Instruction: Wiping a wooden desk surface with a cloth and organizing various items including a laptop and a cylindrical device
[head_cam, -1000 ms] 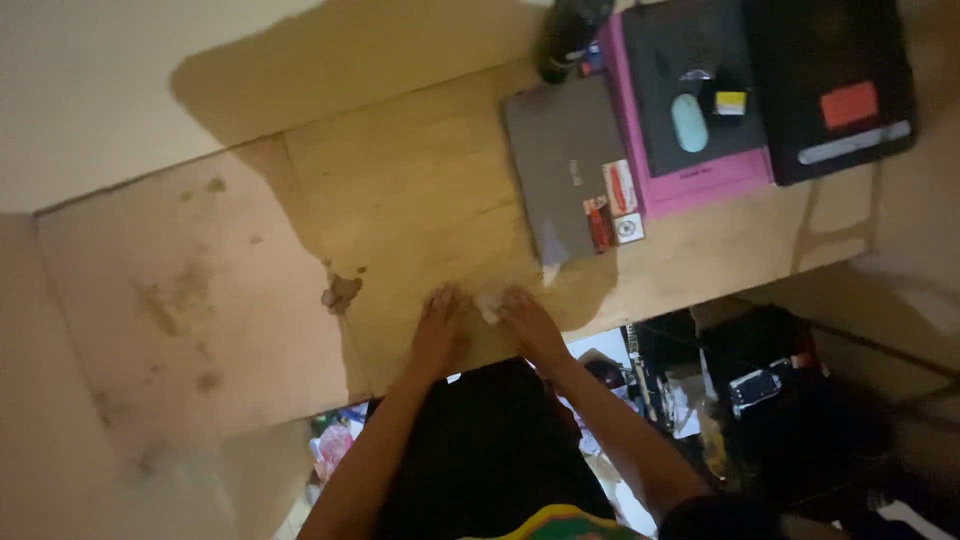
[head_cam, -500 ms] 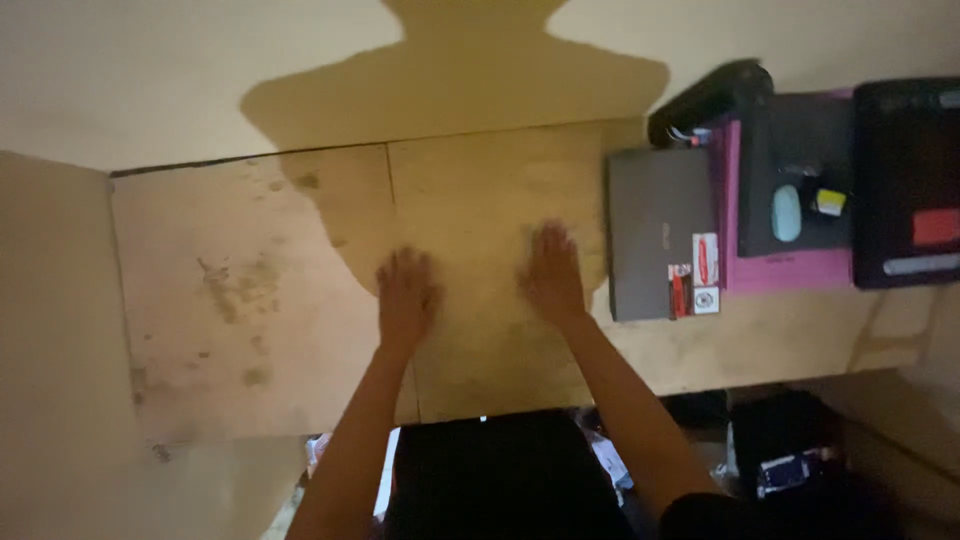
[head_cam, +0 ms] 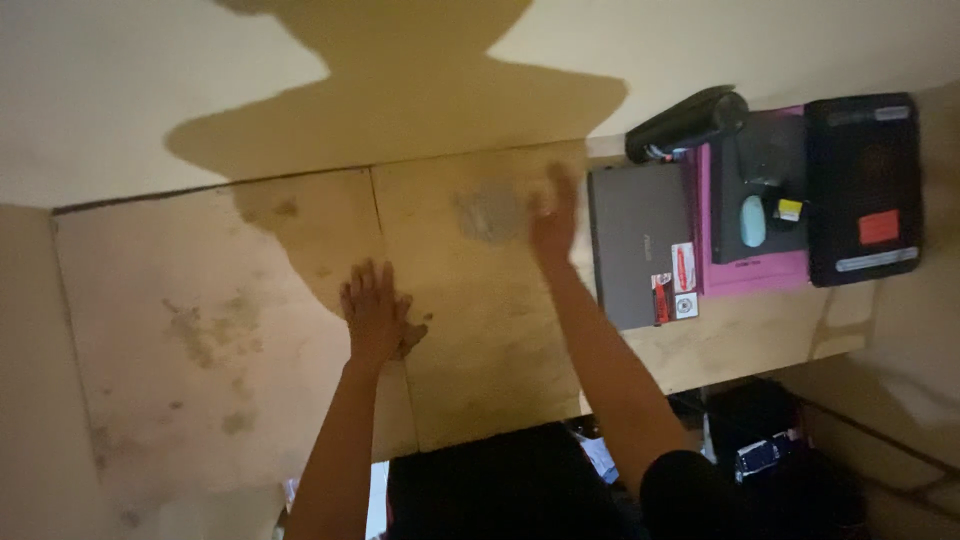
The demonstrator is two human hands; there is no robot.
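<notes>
1. Two bare hands rest on the wooden tabletop [head_cam: 480, 330]. The left hand [head_cam: 375, 315] lies flat with its fingers spread apart, clasping nothing. The right hand [head_cam: 553, 222] reaches far forward with its fingers stretched out and not closed. It is blurred, so I cannot tell whether anything thin lies under the palm.
2. Just left of the right hand, on the far part of the tabletop, is a grey patch [head_cam: 490, 213]. I cannot tell whether it is a smear or a thin rag.
3. Handling, as a judgement: the tabletop is stiff sheet board that is flat, matt and not slippery. It looks fixed in place, so only flat-palm pressure or its near edge would give any hold. If the grey patch is a rag, it would be light and limp and best pinched at a corner.
4. Surface: a seam [head_cam: 385, 260] runs between two panels. The left panel carries dark stains [head_cam: 200, 330], and there is a small chipped spot beside the left hand.
5. To the right, near the right hand, lies a closed grey laptop [head_cam: 635, 240] with stickers. Beyond it is a pink tray [head_cam: 745, 272] with a mint-coloured mouse [head_cam: 753, 220] lying over it, then a black case [head_cam: 865, 190] and a dark cylinder [head_cam: 688, 122].
6. Room: the light is dim and the wall [head_cam: 120, 90] is plain. The person's shadow [head_cam: 400, 90] falls on the wall, and clutter lies below the table's edge.
</notes>
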